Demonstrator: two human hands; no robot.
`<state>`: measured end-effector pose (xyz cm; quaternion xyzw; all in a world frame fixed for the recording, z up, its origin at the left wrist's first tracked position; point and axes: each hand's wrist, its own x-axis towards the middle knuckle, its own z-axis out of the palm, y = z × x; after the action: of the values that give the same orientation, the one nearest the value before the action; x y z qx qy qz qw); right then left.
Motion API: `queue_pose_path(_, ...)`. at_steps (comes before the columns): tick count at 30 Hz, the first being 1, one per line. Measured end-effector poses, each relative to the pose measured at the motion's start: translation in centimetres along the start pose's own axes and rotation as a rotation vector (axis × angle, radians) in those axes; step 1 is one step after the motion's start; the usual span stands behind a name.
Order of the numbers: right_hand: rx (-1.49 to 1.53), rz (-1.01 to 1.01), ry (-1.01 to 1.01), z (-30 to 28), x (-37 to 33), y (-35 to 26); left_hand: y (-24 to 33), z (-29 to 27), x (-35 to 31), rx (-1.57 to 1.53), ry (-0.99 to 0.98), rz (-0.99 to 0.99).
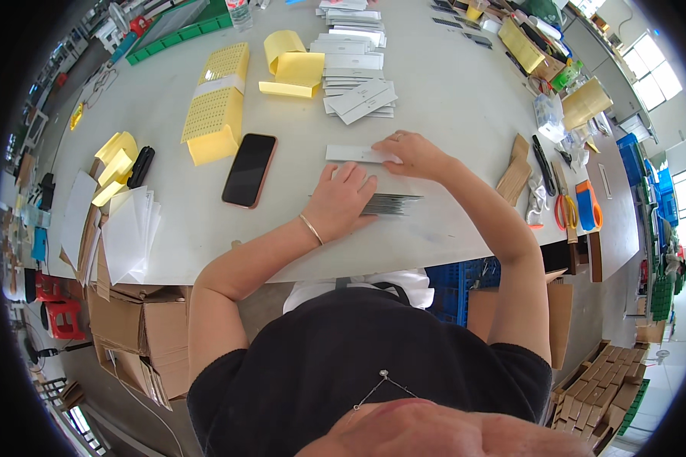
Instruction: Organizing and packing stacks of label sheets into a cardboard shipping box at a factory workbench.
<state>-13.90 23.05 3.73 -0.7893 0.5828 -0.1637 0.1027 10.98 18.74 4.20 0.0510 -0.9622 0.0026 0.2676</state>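
On the table in front of me lies a narrow white printed strip (346,154), perhaps a thin packet or card. The fingers of my right hand (418,156) are closed on its right end. My left hand (338,202) is palm down just below the strip, fingers spread and fingertips close to its lower edge. Beside and partly under that hand is a fanned stack of thin dark-edged strips (391,204); its left end is hidden. Farther off runs a long overlapping pile of similar white strips (356,61).
A black-screened phone (249,170) lies left of my hands, near yellow label sheets (219,103) and a curled yellow sheet (293,68). White papers (132,232) are at the left edge. At right are orange-handled scissors (565,212), a blue-and-orange tape roll (588,206) and brown cardboard (515,171).
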Motion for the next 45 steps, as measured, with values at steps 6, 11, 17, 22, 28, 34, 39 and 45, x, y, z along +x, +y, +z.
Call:
queue_pose_path(6,0.532,0.191,-0.339,-2.1,-0.8,-3.0,-0.2,0.6,0.1,-0.014,-0.187,-0.087)
queue_pose_path(11,0.018,0.111,0.038,-2.8,3.6,2.0,-0.5,0.5,0.4,-0.055,-0.341,-0.071)
queue_pose_path(17,-0.268,0.132,-0.043,-2.2,8.8,5.6,-0.1,0.3,0.5,-0.057,-0.321,-0.061)
queue_pose_path(22,-0.276,0.169,-0.183,-3.4,11.2,5.9,-0.2,0.5,0.4,-0.067,-0.302,-0.052)
queue_pose_path(28,-0.436,0.065,-0.134,-3.4,12.7,6.4,-0.4,0.3,0.5,-0.061,-0.333,-0.07)
queue_pose_path(34,-0.505,0.077,-0.003,-2.4,13.4,7.6,-0.4,0.2,0.8,-0.083,-0.333,-0.059)
queue_pose_path(39,-0.623,0.085,0.039,-0.6,13.1,7.1,-0.3,0.6,0.4,-0.06,-0.296,-0.039)
queue_pose_path(45,-0.602,0.098,-0.034,-0.5,11.8,4.6,-0.1,0.5,0.4,-0.062,-0.314,-0.064)
